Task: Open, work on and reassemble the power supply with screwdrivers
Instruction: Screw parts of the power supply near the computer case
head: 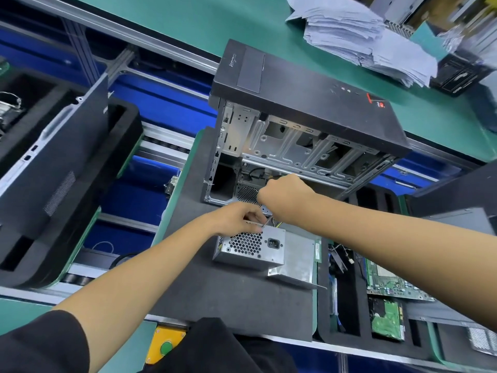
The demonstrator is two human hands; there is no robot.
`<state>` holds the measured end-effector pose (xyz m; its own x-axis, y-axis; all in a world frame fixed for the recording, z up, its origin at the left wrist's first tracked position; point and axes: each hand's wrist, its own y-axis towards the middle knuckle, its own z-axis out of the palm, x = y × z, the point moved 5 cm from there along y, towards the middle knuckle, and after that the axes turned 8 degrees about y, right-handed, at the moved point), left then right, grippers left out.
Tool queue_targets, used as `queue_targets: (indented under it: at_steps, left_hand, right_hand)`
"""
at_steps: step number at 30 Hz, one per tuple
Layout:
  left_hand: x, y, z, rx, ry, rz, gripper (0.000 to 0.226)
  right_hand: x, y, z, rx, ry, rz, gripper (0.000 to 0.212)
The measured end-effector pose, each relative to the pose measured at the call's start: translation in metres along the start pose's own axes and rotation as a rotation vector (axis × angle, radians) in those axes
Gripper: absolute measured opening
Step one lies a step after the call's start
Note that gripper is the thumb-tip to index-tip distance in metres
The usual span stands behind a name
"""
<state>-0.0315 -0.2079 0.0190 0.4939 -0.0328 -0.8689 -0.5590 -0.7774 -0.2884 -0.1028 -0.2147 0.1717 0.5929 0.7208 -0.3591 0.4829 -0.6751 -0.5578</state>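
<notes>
Power supply [252, 247] on foam pad [231, 297]

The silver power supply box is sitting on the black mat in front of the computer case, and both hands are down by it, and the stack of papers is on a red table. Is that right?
Nearly. The head view shows the stack of papers on a green table, not a red one. The rest holds: the silver power supply sits on the black mat in front of the computer case, with the left hand and right hand by it.

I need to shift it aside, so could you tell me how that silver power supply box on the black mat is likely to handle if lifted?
The power supply looks like a rigid sheet-metal box, so probably stiff and fairly heavy for its size. Flat on the black mat, it seems unlikely to roll or tip. Its bare metal may be slippery, and wires near the left hand could snag.
</notes>
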Motion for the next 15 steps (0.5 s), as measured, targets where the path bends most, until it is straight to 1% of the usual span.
queue_targets:
  at_steps: [4, 6, 7, 9, 10, 11, 13, 15]
  left_hand:
    - [-0.001, 0.003, 0.000, 0.041, 0.022, -0.042, 0.028]
    - [-0.005, 0.004, -0.003, 0.075, 0.093, -0.086, 0.029]
    - [-0.008, 0.005, -0.004, 0.125, 0.166, -0.110, 0.026]
    - [-0.017, 0.006, -0.003, 0.283, 0.302, -0.162, 0.017]
    - [-0.022, 0.007, -0.002, 0.336, 0.332, -0.181, 0.021]
    - [-0.027, 0.010, -0.001, 0.352, 0.358, -0.208, 0.025]
    - [-0.034, 0.014, 0.001, 0.323, 0.432, -0.258, 0.032]
    - [-0.039, 0.015, 0.005, 0.283, 0.493, -0.289, 0.034]
  right_hand:
    - [0.005, -0.003, 0.002, -0.017, -0.116, -0.116, 0.020]
    - [0.002, -0.004, 0.003, -0.017, -0.131, -0.144, 0.015]
    - [0.000, -0.005, 0.003, -0.019, -0.137, -0.151, 0.011]
    - [-0.004, -0.005, 0.003, -0.033, -0.154, -0.167, 0.006]
    - [-0.004, -0.005, 0.004, -0.043, -0.168, -0.179, 0.007]
    - [-0.004, -0.005, 0.006, -0.052, -0.181, -0.193, 0.010]
    - [-0.006, -0.003, 0.009, -0.061, -0.174, -0.215, 0.016]
    - [-0.008, -0.002, 0.010, -0.077, -0.125, -0.234, 0.020]
